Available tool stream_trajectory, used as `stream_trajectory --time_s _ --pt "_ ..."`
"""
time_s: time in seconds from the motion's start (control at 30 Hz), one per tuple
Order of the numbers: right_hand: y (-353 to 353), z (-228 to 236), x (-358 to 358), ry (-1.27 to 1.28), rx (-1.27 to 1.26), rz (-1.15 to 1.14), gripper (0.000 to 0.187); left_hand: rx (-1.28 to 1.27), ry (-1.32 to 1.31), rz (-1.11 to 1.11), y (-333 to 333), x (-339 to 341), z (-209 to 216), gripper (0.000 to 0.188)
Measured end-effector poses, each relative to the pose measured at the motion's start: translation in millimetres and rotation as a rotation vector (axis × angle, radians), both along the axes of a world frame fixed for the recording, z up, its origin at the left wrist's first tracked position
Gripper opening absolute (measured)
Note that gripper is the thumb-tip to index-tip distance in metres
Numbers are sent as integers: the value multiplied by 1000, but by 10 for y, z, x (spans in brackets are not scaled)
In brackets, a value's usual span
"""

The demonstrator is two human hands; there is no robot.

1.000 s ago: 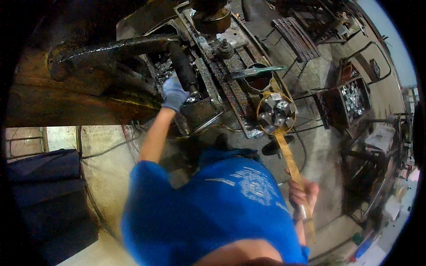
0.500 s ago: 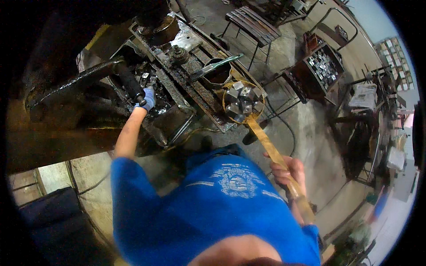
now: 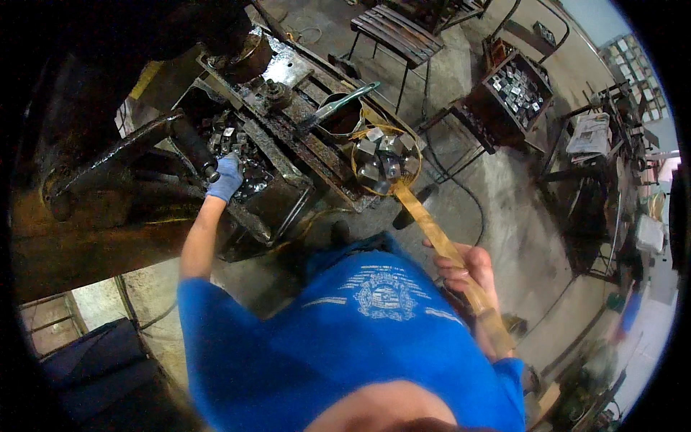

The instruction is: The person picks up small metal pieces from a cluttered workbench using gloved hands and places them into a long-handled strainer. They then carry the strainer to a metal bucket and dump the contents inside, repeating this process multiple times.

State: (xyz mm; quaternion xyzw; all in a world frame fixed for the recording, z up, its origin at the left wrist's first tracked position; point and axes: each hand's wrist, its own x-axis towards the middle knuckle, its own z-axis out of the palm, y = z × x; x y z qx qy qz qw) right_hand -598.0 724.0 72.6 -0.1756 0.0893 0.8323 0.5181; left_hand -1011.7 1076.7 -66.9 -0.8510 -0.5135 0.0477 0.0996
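The gloved left hand point(image 3: 227, 180) reaches into a heap of dark, glinting metal pieces point(image 3: 229, 135), its fingertips lost among them, so whether that grip is spread or pinching a piece I cannot tell. The bare right hand point(image 3: 469, 270) has its grip wrapped around the long, flat handle point(image 3: 432, 229) of a round basket point(image 3: 353, 163), which sits ahead of the person and to the right, overlapping the corner of a long metal frame point(image 3: 317, 160); whether it rests there is unclear. Shiny metal blocks point(image 3: 392, 146) crowd the basket, some near its rim, so the handle is best kept from twisting and the basket level. On the left, fingertips rather than a whole fist seem right for such tangled pieces, drawn clear with the wrist low, since a dark metal bar point(image 3: 193, 146) ends right by the glove and leaves little room on that side. The frame lies between the heap and the basket, so anything carried across would have to clear its raised rails. A brush with a green handle point(image 3: 340, 105) lies across a pot point(image 3: 337, 135) just beyond the basket and could be knocked by a high swing. Farther off, a slatted stool point(image 3: 396, 34), a box point(image 3: 495, 111) of small metal parts and a stack of papers point(image 3: 592, 135) are well apart from both hands.
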Motion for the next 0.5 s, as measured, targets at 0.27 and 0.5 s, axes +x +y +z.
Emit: stream_trajectory --time_s 0.27,0.5 --pt "19 0 15 26 7 -1 74 -31 -605 96 -634 591 753 20" --pt "8 38 -1 -20 -40 -15 74 -129 -1088 -352 -1334 1935 1137 23"
